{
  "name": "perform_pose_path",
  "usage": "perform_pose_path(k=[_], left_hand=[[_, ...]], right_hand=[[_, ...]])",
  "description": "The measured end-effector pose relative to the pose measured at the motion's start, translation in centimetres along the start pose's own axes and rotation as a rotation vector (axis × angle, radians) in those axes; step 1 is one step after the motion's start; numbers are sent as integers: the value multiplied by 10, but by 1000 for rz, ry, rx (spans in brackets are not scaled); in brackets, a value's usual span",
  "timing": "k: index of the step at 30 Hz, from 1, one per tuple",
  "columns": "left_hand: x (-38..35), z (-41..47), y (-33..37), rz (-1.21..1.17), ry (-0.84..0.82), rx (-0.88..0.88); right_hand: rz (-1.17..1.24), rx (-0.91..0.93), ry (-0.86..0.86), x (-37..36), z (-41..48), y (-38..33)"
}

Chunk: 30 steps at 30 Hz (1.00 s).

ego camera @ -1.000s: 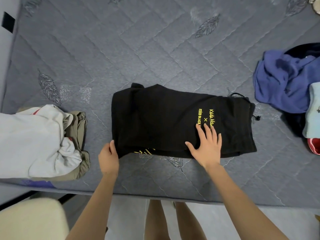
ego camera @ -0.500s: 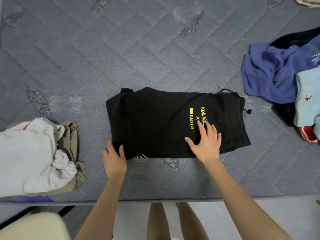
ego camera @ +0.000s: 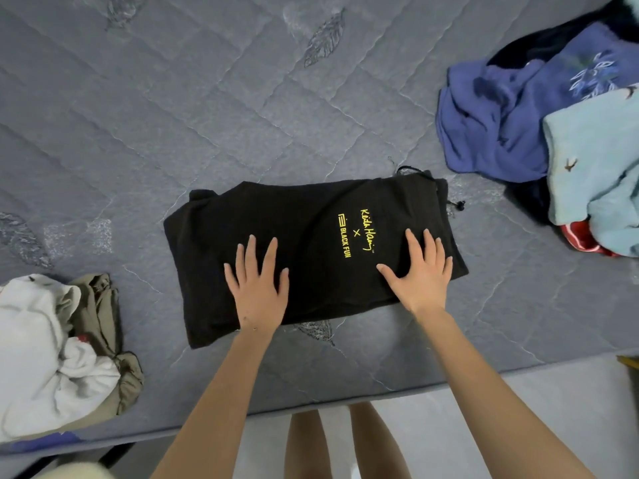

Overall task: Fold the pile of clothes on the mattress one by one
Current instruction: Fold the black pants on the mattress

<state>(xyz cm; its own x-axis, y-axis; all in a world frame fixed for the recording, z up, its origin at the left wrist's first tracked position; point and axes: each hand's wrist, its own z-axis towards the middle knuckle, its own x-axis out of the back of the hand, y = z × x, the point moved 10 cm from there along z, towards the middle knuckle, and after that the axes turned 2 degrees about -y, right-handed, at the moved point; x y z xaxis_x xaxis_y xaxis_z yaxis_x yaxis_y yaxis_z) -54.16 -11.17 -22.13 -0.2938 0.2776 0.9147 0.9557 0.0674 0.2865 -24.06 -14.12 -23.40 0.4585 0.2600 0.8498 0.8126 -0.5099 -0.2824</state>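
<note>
A black garment (ego camera: 304,229) with yellow lettering lies folded into a flat rectangle near the front edge of the grey quilted mattress (ego camera: 193,108). My left hand (ego camera: 257,288) rests flat on its near left part, fingers spread. My right hand (ego camera: 420,271) presses flat on its near right part, just right of the lettering. Neither hand grips the cloth. A black drawstring pokes out at the garment's right end. An unfolded pile sits at the right: a blue garment (ego camera: 498,112), a light blue one (ego camera: 594,167) and a red piece (ego camera: 581,236).
At the left edge lies a heap of a white garment (ego camera: 38,344) on an olive one (ego camera: 100,312). The mattress front edge (ego camera: 345,395) runs just below my forearms, with floor and my legs beneath it. Bare mattress stretches behind the black garment.
My left hand has moved from the garment's near left corner up onto its top. My right hand has slid right, past the lettering. The yellow print at the near edge is now hidden.
</note>
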Motion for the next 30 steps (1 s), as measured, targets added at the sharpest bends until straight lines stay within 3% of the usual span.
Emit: perform_pose_path(k=[8, 14, 20, 24, 26, 30], left_hand=[[-16, 27, 49, 141, -60, -115], [-28, 37, 68, 160, -100, -134], [-57, 42, 69, 139, -311, -61], [-40, 44, 72, -45, -259, -22], [-20, 43, 76, -174, -162, -21], [10, 39, 75, -600, -94, 20]], right_hand=[[16, 46, 84, 25, 18, 7], [181, -207, -89, 12, 43, 56], [276, -298, -63, 16, 54, 66], [491, -360, -139, 21, 59, 63], [590, -274, -190, 28, 54, 36], [528, -23, -175, 45, 31, -51]])
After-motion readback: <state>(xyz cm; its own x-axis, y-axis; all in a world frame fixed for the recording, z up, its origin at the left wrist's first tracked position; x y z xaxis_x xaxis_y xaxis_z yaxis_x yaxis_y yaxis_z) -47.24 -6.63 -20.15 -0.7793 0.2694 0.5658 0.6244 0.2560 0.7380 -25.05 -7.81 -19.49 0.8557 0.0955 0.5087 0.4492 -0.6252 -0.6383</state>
